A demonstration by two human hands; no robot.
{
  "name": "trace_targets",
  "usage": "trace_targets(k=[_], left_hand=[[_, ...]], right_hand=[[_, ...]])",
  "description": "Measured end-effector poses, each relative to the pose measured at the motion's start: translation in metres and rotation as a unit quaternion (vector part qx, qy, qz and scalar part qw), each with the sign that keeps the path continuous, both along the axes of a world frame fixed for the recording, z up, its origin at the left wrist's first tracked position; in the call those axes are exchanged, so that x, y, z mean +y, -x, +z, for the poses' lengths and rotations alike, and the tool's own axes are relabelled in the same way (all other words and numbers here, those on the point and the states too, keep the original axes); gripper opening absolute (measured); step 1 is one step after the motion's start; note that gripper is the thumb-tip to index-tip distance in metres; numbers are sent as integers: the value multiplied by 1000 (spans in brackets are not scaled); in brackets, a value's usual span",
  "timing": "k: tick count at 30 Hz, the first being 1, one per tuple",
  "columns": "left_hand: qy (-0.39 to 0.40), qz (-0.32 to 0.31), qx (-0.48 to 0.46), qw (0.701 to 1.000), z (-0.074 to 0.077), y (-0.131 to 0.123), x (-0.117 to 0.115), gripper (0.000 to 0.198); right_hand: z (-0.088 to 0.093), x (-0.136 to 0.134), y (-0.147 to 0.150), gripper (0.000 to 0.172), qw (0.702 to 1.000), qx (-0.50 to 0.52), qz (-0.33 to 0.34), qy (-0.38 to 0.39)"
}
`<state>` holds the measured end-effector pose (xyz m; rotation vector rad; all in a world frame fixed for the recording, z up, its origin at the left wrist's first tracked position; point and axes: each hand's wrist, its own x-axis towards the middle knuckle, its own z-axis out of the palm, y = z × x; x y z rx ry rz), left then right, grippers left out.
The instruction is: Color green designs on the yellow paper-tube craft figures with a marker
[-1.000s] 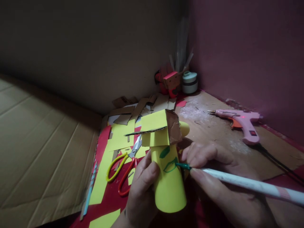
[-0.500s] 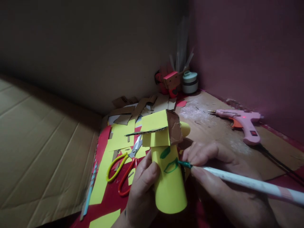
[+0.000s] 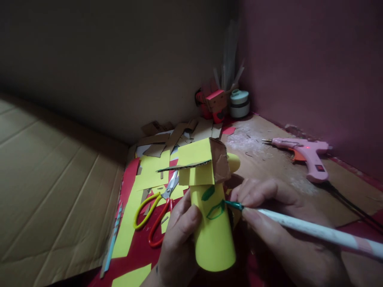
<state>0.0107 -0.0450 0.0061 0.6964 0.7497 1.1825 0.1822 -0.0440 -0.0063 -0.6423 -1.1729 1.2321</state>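
Note:
A yellow paper figure [image 3: 214, 243] with a tube body and a boxy cardboard-and-paper top [image 3: 196, 153] is gripped by my left hand [image 3: 179, 235] around its left side. Two green leaf-like marks show on the tube: the upper one is filled, the lower one mostly an outline. My right hand [image 3: 269, 223] pinches a white marker [image 3: 305, 224] near its green tip, which touches the tube at the right end of the lower mark. Scissors [image 3: 167, 193] with one yellow and one red handle lie open to the left of my left hand.
A pink hot glue gun [image 3: 311, 153] lies at the right, its cord trailing forward. Yellow paper sheets [image 3: 127, 227], cardboard scraps [image 3: 155, 139] and a blue striped pencil [image 3: 115, 239] lie left. A lidded jar [image 3: 239, 103] and a red cardboard figure [image 3: 217, 103] stand at the back. A large cardboard panel [image 3: 60, 191] leans left.
The marker tip has moved very slightly at the lower mark's right end, where a little more green shows. Both hands hold nearly the same pose.

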Motion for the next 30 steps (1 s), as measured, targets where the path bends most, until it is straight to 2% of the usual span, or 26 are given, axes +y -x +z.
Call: trace_targets(k=[4,8,11,16,20,23,25,30], left_hand=[[-17,-8,-15,1000,-9,2,1,28],[-20,-6,-10,1000,-11,4,-1,33],[-19,-10,-1,1000,-8,3,-1,41],[8,-10,3,1000,2,0,-1,29],[24,-2,20,1000,9,-1,-3,35],[29,-3,22,999,9,-1,-4,40],[31,-2,16,999,9,-1,-3,36],[30,0,22,999,11,-3,-3,39]], right_hand=[[0,0,0,18,1000,2,-6,24],[1,0,1,20,1000,-16,-22,-14],[2,0,0,20,999,-17,-26,-23],[1,-3,-1,17,999,-6,-6,34],[0,-3,-1,15,998,-12,-30,52],[1,-2,0,17,999,-8,-28,37],[1,-1,1,19,999,-6,-24,25],[2,-2,-1,16,999,0,-17,41]])
